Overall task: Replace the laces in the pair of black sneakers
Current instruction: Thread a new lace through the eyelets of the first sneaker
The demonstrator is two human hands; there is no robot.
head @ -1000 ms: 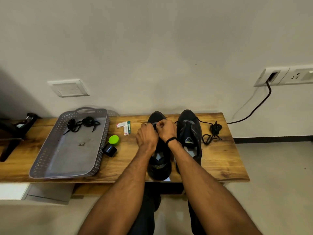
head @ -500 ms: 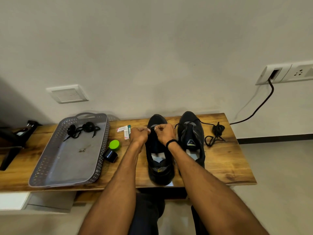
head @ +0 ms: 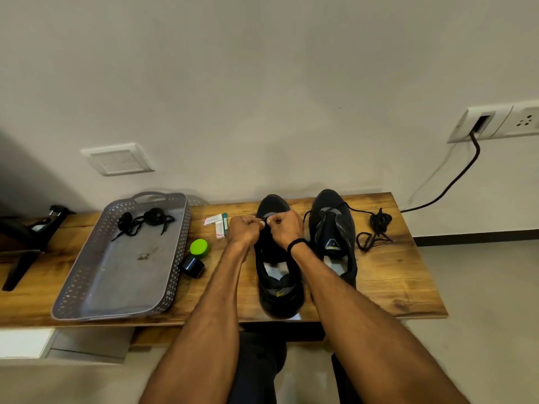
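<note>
Two black sneakers stand side by side on the wooden bench point(head: 402, 290), toes toward the wall. Over the toe end of the left sneaker point(head: 278, 290), my left hand point(head: 244, 231) and my right hand point(head: 287, 227) meet, each pinching a black lace near the front eyelets. The lace between my fingertips is mostly hidden. The right sneaker point(head: 332, 228) has a black lace trailing from it to a loose bundle point(head: 376, 225) on the bench at its right. Two more black laces point(head: 143, 221) lie coiled at the far end of the grey tray point(head: 87, 287).
A green-capped dark bottle point(head: 196, 256) lies between the tray and my left arm. Small white boxes point(head: 217, 224) sit near the wall. A black cable point(head: 455, 179) runs from the wall socket. A dark stand point(head: 23, 246) occupies the bench's left end.
My hands have drawn slightly apart over the left sneaker's toe, the left hand shifting leftward. The camera has tilted a little, so the bench sits lower in view.
</note>
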